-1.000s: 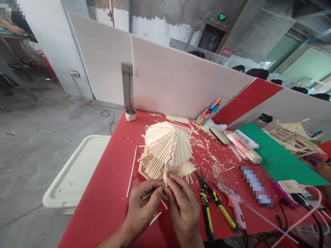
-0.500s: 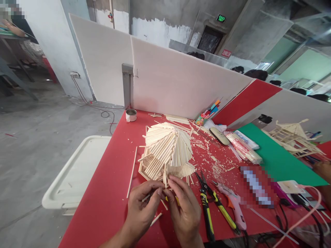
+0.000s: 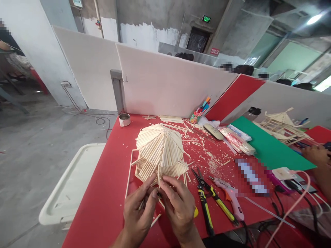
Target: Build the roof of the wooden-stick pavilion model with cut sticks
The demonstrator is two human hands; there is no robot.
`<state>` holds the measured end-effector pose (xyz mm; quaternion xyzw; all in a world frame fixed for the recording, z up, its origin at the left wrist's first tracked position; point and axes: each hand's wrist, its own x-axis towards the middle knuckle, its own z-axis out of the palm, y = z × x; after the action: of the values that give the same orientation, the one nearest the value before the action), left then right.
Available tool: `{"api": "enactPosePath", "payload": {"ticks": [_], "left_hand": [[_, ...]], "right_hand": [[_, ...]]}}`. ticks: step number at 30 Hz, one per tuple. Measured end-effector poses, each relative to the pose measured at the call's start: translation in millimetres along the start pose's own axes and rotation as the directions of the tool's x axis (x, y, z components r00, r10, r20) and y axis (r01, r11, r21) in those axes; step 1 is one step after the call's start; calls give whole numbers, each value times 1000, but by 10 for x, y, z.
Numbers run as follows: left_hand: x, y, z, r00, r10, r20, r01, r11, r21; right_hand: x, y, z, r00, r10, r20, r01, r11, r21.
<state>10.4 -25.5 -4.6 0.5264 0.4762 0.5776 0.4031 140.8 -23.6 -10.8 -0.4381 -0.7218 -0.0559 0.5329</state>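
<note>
A model pavilion built of thin wooden sticks [image 3: 162, 144], with a tiered, sloped roof, stands on the red table. My left hand [image 3: 139, 208] and my right hand [image 3: 179, 206] meet at its near side, fingers bent and pinched. A short upright wooden stick [image 3: 159, 174] at the roof's near corner reaches down to the fingertips. Something small and dark shows between the hands; its kind is hidden. Yellow plastic [image 3: 196, 212] peeks out beside my right hand, and whether it is held cannot be seen. A loose stick [image 3: 156, 220] lies below the fingers.
Right of my hands lie yellow-and-black cutters [image 3: 207, 196] and a pink glue gun [image 3: 230, 196] with its cord. Sticks and shavings [image 3: 212, 162] litter the table behind. A tin [image 3: 124, 120] stands at the far left corner. Another person's hand [image 3: 317, 155] is at the right.
The view has shifted, so the scene sits slightly to the left. My hands stay together at the pavilion's near side. The yellow plastic now shows right of my right hand, rather than between my hands.
</note>
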Motion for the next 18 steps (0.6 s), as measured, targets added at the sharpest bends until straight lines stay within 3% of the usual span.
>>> {"api": "enactPosePath", "payload": {"ticks": [5,14,18], "left_hand": [[-10,-41,0,999,31,31,-31,1000,2],[2,-43,-9,978,198,71,-204,975,86],[11,-69,-15,948,310,73,-315,947,64]], "right_hand": [[4,-10,-9,1000,-10,-7,10,1000,6],[3,-17,8,1000,-20,-23,21,1000,19],[66,-47,-5,995,-58,-78,60,998,21]]}}
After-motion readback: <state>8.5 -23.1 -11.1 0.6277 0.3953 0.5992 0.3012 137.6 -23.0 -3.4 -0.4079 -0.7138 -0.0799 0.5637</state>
